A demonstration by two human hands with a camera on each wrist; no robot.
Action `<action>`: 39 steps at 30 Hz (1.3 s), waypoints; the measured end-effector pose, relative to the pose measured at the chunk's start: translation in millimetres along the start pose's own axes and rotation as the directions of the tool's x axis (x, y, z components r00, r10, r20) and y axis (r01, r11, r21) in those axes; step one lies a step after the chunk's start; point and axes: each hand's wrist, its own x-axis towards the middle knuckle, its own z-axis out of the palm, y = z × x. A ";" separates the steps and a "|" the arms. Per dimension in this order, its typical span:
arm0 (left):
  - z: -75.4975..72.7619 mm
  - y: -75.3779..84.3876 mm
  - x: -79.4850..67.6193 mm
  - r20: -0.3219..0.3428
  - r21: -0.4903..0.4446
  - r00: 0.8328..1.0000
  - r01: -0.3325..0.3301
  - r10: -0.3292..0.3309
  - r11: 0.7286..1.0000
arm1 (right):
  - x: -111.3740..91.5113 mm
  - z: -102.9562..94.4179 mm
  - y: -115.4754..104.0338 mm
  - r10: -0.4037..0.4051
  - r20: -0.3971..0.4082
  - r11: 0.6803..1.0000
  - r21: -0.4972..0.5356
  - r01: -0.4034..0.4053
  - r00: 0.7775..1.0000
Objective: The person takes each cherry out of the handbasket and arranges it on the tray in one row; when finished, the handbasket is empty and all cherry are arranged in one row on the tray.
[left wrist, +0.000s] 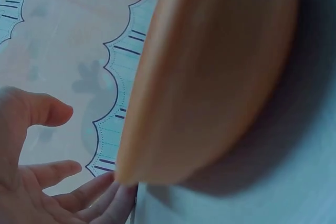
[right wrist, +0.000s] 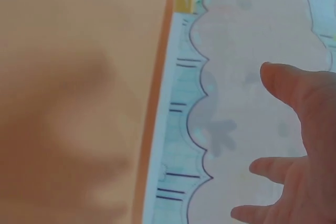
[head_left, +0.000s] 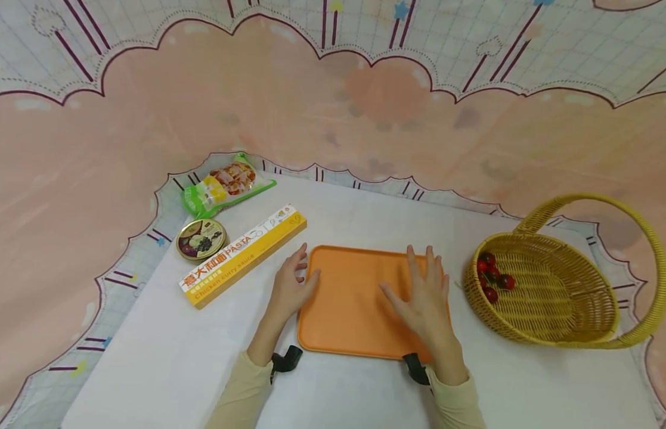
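An orange rectangular tray (head_left: 354, 298) lies on the white table in the head view, its inside bare. My left hand (head_left: 291, 287) is by the tray's left edge, fingers spread and loosely bent, gripping nothing. In the left wrist view its lower fingers (left wrist: 89, 192) come close to the tray's rim (left wrist: 152, 103); whether they touch is unclear. Over the tray's right part is my right hand (head_left: 425, 298), thumb and fingers extended and apart. The right wrist view shows this hand (right wrist: 310, 145) holding nothing, with the tray (right wrist: 68, 77) on the other side.
Left of the tray lies a yellow-and-white pasta box (head_left: 244, 256). Beyond it are a round tin (head_left: 201, 239) and a green food bag (head_left: 228, 185). To the right stands a yellow wicker basket (head_left: 558, 298) with a tall handle, holding several cherry tomatoes (head_left: 491, 275).
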 end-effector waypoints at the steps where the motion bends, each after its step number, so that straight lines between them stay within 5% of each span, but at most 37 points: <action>1: 0.5 -0.7 0.4 -0.003 -0.007 1.000 0.005 -0.005 1.000 | -0.1 -3.0 0.5 0.000 -0.004 1.000 0.007 0.000 1.000; 12: -3.2 -14.5 0.8 -0.012 -0.035 1.000 0.017 -0.018 0.999 | 0.6 -51.4 3.0 0.076 -0.065 0.993 0.100 -0.070 0.995; 21: -6.0 -18.1 3.7 0.086 -0.009 0.996 0.001 -0.001 1.000 | 10.6 -82.2 20.1 0.064 -0.072 0.969 0.244 -0.045 0.995; 25: -7.2 -15.2 5.3 0.116 0.014 0.993 -0.001 0.000 1.000 | 15.0 -104.4 33.7 0.141 -0.025 0.957 0.259 -0.129 0.990; 30: -8.9 -12.1 5.5 0.142 0.012 0.990 0.004 -0.006 1.000 | 22.1 -135.7 64.5 0.282 0.076 0.928 0.233 -0.292 0.956; 36: -10.5 -12.9 6.5 0.159 -0.010 0.987 0.012 -0.010 1.000 | 34.9 -154.7 108.5 0.328 0.145 0.915 0.198 -0.352 0.933; 39: -11.0 -13.7 7.3 0.170 -0.025 0.985 0.018 -0.013 1.000 | 40.4 -156.4 126.8 0.397 0.237 0.876 0.192 -0.443 0.887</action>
